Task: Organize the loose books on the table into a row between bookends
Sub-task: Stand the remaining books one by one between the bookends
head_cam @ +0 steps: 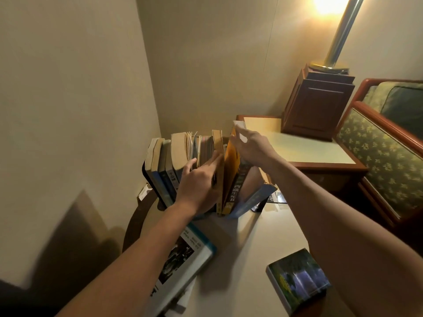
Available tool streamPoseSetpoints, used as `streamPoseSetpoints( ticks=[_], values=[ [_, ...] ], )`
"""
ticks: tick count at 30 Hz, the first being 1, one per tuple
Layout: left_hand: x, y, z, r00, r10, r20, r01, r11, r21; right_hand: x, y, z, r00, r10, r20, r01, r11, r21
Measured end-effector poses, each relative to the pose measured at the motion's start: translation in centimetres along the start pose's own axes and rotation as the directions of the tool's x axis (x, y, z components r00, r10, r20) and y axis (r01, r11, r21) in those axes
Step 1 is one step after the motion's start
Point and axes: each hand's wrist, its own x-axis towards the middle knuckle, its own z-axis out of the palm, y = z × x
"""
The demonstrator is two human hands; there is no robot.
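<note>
Bench layout, wall corner.
Row of books stands at the far edge; one loose book lies front-left, a second loose book front-right; side table behind, right.

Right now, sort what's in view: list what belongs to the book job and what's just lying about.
Job: upright row of books, orange book, black bookend, blue-edged book, green-covered book.
Lying about: lamp, wooden stand, armchair.

Spine of yellow book: Chinese characters "西藏生死", last one unclear. Print on flat white book illegible.
</note>
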Motion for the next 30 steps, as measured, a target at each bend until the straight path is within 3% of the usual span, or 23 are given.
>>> streamPoseSetpoints(
  ticks=[3, 8, 18, 25, 30],
  values=[
    [0.1, 0.8, -0.2, 0.999, -0.022, -0.025, 0.021, 0.999, -0.050, 0.8, 0.0, 1.9, 0.995, 0.075, 0.068, -0.082, 0.991, 0.105],
    [-0.2, 1.3, -1.3, 0.991, -0.127, 0.044, 0.131, 0.982, -0.132, 1.3, 1.0, 4.4, 0.991, 0.092, 0.096, -0.103, 0.987, 0.121],
    [-0.3, 0.7, -0.6, 0.999, 0.006, 0.050, -0.004, 1.000, -0.030, 1.6, 2.2, 4.4, 0.992, 0.084, 0.090, -0.098, 0.980, 0.173],
    [-0.5, 1.2, -0.5, 0.999, 0.028, 0.019, -0.030, 0.997, 0.066, -1.9, 3.5, 4.1, 1.000, 0.019, -0.004, -0.017, 0.956, 0.292],
    [-1.6, 1.8, -1.0, 0.995, 0.085, -0.054, -0.085, 0.996, -0.005, -4.7, 3.2, 3.2, 0.993, -0.007, -0.121, 0.041, 0.959, 0.280]
  ],
)
